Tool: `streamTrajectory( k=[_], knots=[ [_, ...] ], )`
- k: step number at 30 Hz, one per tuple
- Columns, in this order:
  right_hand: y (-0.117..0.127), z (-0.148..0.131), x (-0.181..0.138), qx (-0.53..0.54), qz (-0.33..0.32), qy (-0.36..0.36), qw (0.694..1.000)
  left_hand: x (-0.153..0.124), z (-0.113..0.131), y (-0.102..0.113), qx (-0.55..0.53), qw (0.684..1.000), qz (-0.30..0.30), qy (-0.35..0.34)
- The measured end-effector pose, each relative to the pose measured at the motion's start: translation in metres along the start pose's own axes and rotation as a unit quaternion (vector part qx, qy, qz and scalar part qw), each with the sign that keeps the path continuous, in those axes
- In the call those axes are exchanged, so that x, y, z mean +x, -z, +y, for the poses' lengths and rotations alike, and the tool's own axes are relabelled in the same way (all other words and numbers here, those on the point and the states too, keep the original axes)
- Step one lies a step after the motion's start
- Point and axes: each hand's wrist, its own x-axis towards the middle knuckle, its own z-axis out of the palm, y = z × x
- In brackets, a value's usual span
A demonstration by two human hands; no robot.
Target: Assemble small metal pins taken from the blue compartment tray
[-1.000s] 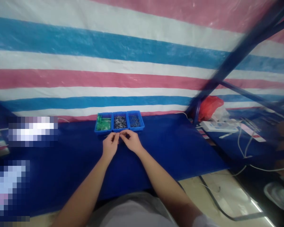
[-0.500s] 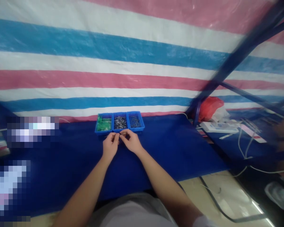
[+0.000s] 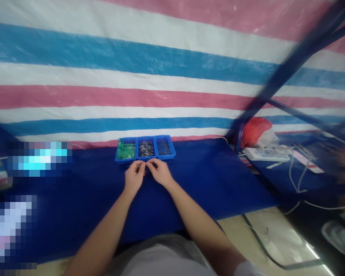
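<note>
My left hand [image 3: 135,173] and my right hand [image 3: 158,170] meet fingertip to fingertip just in front of three blue bins. Both are closed in a pinch; whatever lies between the fingers is too small and hidden to name. Behind them, the middle bin [image 3: 146,158] holds a heap of thin metal pieces [image 3: 146,148]. Fewer dark metal pieces [image 3: 163,148] lie in the right bin [image 3: 169,156]. Green packets or pieces [image 3: 126,150] fill much of the left bin [image 3: 117,155].
A blue table [image 3: 207,176] carries the bins, against a striped sheet [image 3: 149,99]. On another table at right are a red bag [image 3: 255,130], a white box [image 3: 264,154] and cables [image 3: 293,176]. A dark frame post [image 3: 273,86] slants upward there. Pixelated patches cover the left.
My right fingers have shifted slightly and stay against the left fingertips. My left hand and the bins are almost unmoved.
</note>
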Motion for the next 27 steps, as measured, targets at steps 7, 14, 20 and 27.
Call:
streamTrajectory(
  k=[7, 14, 20, 27],
  knots=[
    [0.000, -0.003, 0.000, 0.020, 0.016, 0.027, 0.999, -0.001, 0.003, 0.001, 0.029, 1.000, 0.009, -0.003],
    [-0.002, -0.002, 0.000, 0.048, 0.022, 0.005, 0.999, -0.001, 0.004, 0.001, -0.005, 1.000, -0.008, -0.003],
    [-0.003, 0.003, 0.002, 0.121, 0.028, -0.032, 0.992, -0.001, 0.001, 0.001, -0.002, 0.999, -0.032, -0.016],
    [-0.003, 0.008, 0.006, 0.158, 0.031, -0.067, 0.985, -0.001, 0.004, 0.000, 0.024, 0.999, -0.027, -0.024]
  ],
)
